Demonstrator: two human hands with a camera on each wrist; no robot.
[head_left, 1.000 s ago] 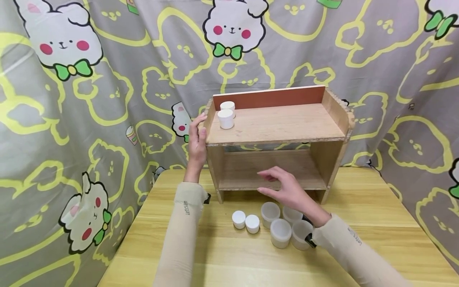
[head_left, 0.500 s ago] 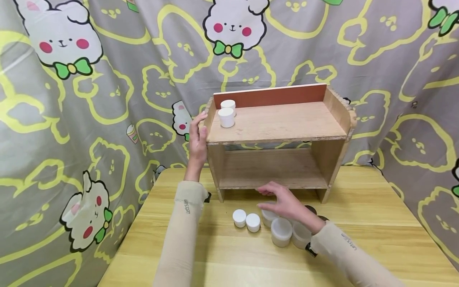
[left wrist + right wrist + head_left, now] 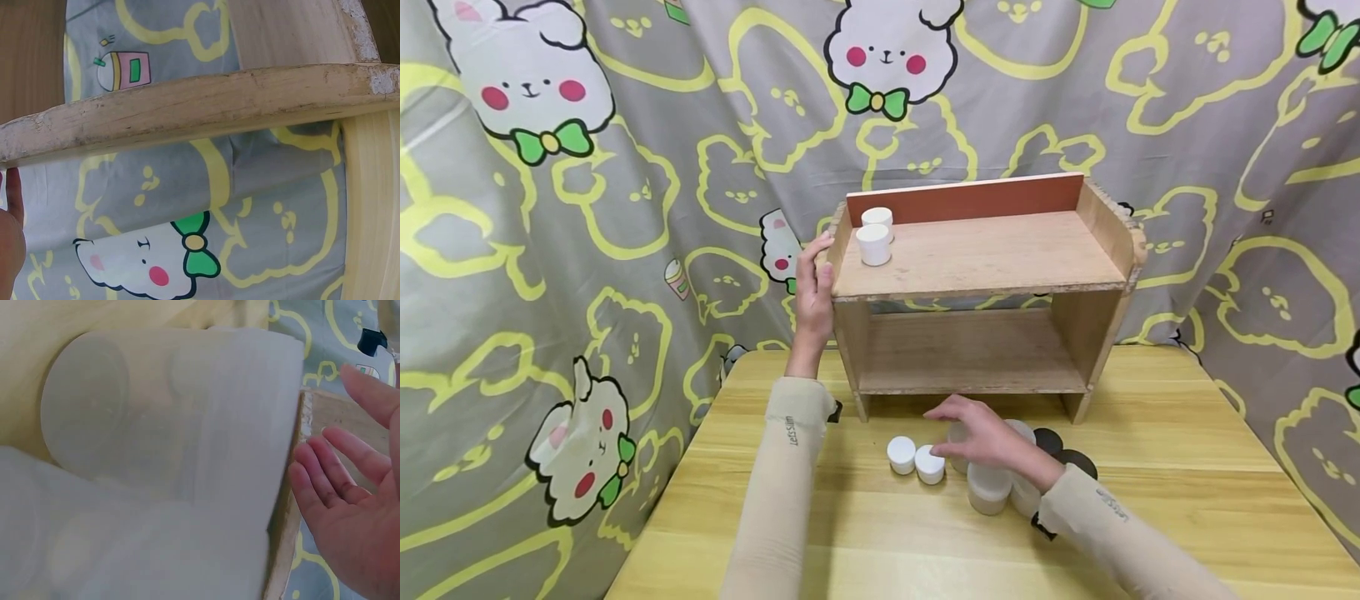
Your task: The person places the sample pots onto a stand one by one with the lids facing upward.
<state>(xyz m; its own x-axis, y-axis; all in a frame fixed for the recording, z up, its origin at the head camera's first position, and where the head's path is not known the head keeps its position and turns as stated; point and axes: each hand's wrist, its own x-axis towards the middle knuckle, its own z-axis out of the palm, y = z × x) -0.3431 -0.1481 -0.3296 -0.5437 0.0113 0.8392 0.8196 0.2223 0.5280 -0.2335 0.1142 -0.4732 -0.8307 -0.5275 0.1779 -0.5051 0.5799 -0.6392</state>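
Observation:
My left hand (image 3: 814,304) grips the left side panel of a two-tier wooden shelf (image 3: 992,254); in the left wrist view, only a little of that hand shows against the panel edge (image 3: 206,109). My right hand (image 3: 981,433) hovers with loosely bent fingers and holds nothing. Its thumb is close to a small white lidded jar (image 3: 930,467), which has another small white jar (image 3: 901,455) beside it. Under the hand stand several larger frosted tubs (image 3: 988,490), partly hidden by it. The right wrist view has one tub (image 3: 169,406) large beside the right hand (image 3: 356,506).
Two white jars (image 3: 874,245) stand at the left end of the shelf's top board. Dark round lids or containers (image 3: 1077,463) lie right of the tubs, partly behind the right forearm. A patterned curtain (image 3: 700,167) hangs behind the wooden table (image 3: 1157,467).
My right hand has come down from in front of the lower shelf board and slightly left, toward the small white jars. The left hand has stayed on the shelf's side.

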